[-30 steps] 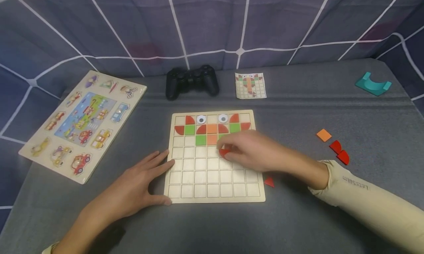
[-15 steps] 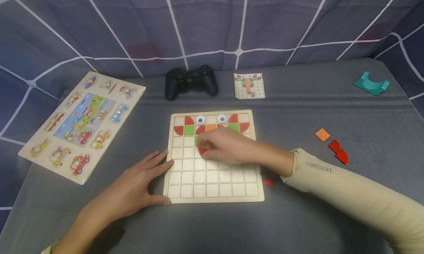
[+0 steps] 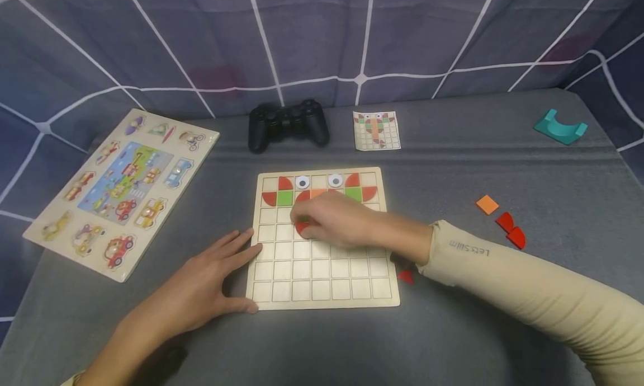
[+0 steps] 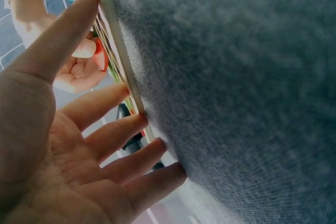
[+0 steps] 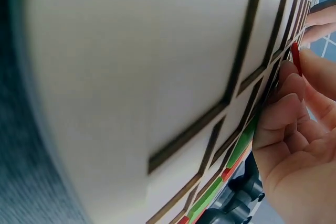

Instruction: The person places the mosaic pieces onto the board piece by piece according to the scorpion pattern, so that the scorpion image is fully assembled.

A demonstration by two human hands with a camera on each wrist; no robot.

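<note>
My right hand (image 3: 334,218) pinches a red quarter-circle tile (image 3: 302,228) low over the wooden grid board (image 3: 322,291), near its third column. In the right wrist view the red tile stands tilted between thumb and fingers, at the grid's surface. The left hand (image 3: 201,279) lies along the board's left edge, fingertips and thumb touching the rim, fingers spread. Red, green and orange tiles fill cells in the upper rows, with two googly-eye tiles (image 3: 302,182) in the top row. Part of this pattern is hidden under my right hand.
Right of the board lie an orange square tile (image 3: 487,205), two red quarter-circles (image 3: 516,237) and a red piece (image 3: 405,277) by the edge. Behind are a game controller (image 3: 288,126), a pattern card (image 3: 377,131) and a teal holder (image 3: 560,127). A vehicle puzzle (image 3: 166,210) sits left.
The right hand has moved left across the board with the red quarter-circle tile, from around the fifth column to the third. My left hand keeps its place at the rim.
</note>
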